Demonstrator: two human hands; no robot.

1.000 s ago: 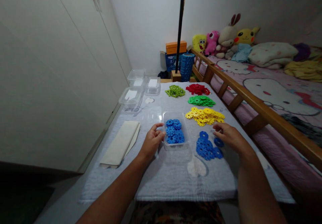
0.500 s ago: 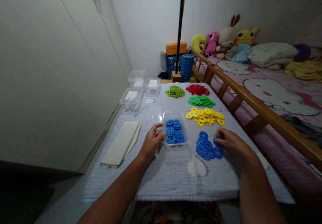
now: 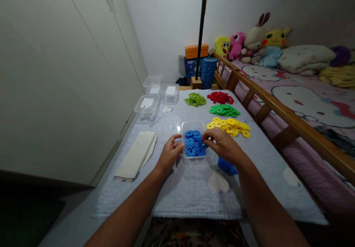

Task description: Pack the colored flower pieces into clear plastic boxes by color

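The head-worn camera looks forward and down over the table (image 3: 183, 195) from its near end, fairly close to the left hand (image 3: 169, 153) and right hand (image 3: 224, 143), with wardrobe (image 3: 69, 80), wall (image 3: 163, 29) and bed (image 3: 294, 78) from left to right.

Left hand (image 3: 169, 153) touching clear box (image 3: 193, 125), blue discs (image 3: 195, 144) inside (flower-shaped)

No word, number or brand can be read for certain. Well beyond the left hand's fingers (image 3: 177, 137) and off to their left, a white label (image 3: 146, 103) on a clear lidded container (image 3: 138, 108) carries a small dark mark, illegible. Farther from those fingers, a second label (image 3: 170, 90) and a third label (image 3: 154, 90) sit on clear containers too; farthest out, a blue box (image 3: 190, 66) bears pale print, too small to decipher
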